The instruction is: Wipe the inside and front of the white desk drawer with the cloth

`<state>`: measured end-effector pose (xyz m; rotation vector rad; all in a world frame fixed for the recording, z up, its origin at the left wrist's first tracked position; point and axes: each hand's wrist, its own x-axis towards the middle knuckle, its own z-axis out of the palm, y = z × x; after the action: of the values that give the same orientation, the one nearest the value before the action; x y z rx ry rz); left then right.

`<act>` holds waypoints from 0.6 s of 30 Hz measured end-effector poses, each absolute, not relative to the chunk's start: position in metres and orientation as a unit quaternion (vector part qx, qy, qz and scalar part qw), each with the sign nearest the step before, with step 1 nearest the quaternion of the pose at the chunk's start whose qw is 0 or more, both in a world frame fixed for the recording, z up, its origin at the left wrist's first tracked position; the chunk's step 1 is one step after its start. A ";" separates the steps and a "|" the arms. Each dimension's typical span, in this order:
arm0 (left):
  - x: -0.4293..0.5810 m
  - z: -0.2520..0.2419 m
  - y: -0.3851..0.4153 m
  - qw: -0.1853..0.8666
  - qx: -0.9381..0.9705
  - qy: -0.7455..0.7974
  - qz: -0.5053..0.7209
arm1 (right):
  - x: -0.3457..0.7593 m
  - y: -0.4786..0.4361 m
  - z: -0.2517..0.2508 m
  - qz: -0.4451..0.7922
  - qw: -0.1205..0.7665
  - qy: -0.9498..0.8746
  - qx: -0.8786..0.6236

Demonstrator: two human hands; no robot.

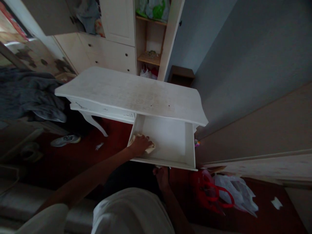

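Observation:
A white desk [104, 84] with a brown-stained top stands before me, its right-hand drawer [173, 139] pulled out towards my body. Inside the drawer, at its left end, my left hand [140, 145] presses a cream-coloured cloth [150, 149] against the bottom, fingers closed over it. Just below the drawer's front edge is my right hand [162, 178], its fingers curled up close to the front panel. Whatever those fingers grip is hidden in shadow. Nothing else lies in the drawer.
Behind the desk stands a wardrobe [117, 22] with open shelves. Grey clothing [31, 91] is heaped at the left, above a shoe [65, 140] on the dark red floor. A red bag [207, 191] and a white plastic bag [236, 191] lie at the lower right.

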<state>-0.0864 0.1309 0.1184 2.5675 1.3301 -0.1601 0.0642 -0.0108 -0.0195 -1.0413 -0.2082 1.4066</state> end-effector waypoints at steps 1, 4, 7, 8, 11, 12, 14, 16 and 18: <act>-0.089 0.121 0.131 0.103 0.891 0.441 -0.031 | 0.065 -0.011 -0.020 0.617 0.635 -0.091 -0.456; -0.098 0.134 0.138 0.034 0.900 0.433 0.035 | 0.066 -0.012 -0.023 0.616 0.636 -0.097 -0.454; -0.110 0.146 0.159 -0.001 0.884 0.456 0.105 | 0.067 -0.013 -0.025 0.621 0.629 -0.105 -0.455; -0.115 0.148 0.169 -0.011 0.881 0.455 0.129 | 0.068 -0.013 -0.025 0.622 0.628 -0.107 -0.456; -0.133 0.146 0.202 -0.025 0.877 0.437 0.201 | 0.069 -0.013 -0.026 0.620 0.624 -0.112 -0.463; -0.139 0.143 0.211 -0.015 0.878 0.422 0.226 | 0.069 -0.014 -0.026 0.619 0.624 -0.113 -0.464; -0.150 0.136 0.226 0.015 0.874 0.398 0.278 | 0.069 -0.014 -0.026 0.618 0.625 -0.110 -0.465; -0.159 0.130 0.231 0.055 0.866 0.385 0.316 | 0.068 -0.014 -0.025 0.616 0.628 -0.103 -0.464; -0.164 0.126 0.227 0.095 0.859 0.373 0.339 | 0.067 -0.014 -0.024 0.613 0.634 -0.101 -0.461</act>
<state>-0.1639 0.2267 0.1264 2.5464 1.1053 1.0050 0.0672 -0.0139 -0.0239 -1.0545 -0.2303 1.4010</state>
